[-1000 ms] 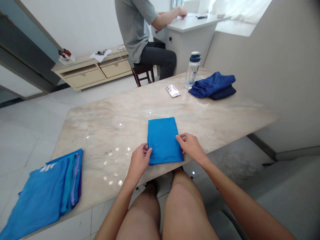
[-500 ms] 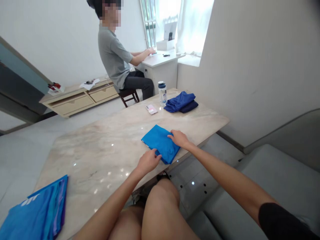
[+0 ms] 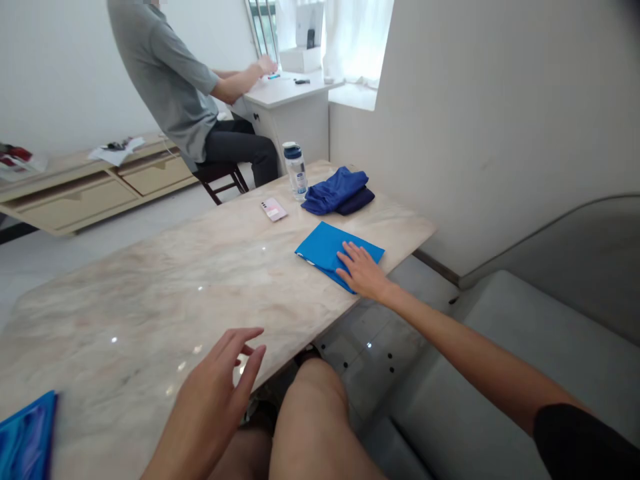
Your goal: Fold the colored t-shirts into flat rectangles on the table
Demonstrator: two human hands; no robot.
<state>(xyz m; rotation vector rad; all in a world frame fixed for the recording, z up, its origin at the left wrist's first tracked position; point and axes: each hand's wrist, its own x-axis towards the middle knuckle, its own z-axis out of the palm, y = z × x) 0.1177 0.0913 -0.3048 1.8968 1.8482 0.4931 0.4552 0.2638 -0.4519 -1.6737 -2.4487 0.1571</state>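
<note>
A folded bright-blue cloth [image 3: 325,245], perhaps a garment, lies near the front right edge of the marble table [image 3: 165,287]. On top of it rests my right hand [image 3: 364,270], fingers spread and palm down. My left hand [image 3: 220,380] hovers over the table's near edge, fingers apart, holding nothing. At the lower left, a stack of folded blue and purple cloths [image 3: 27,433] is partly cut off by the frame. Beyond the bright-blue cloth sits a pile of crumpled dark-blue cloth [image 3: 337,190].
A clear water bottle [image 3: 296,173] and a pink phone [image 3: 273,209] stand and lie at the table's far side. Behind, a person in a grey shirt [image 3: 175,73] sits at a white desk [image 3: 300,100]. A grey sofa [image 3: 525,347] is on my right.
My left hand has let go of the bright-blue cloth and moved back to the left. My right hand now lies flat on the cloth, which has turned and looks neater. The view has shifted right.
</note>
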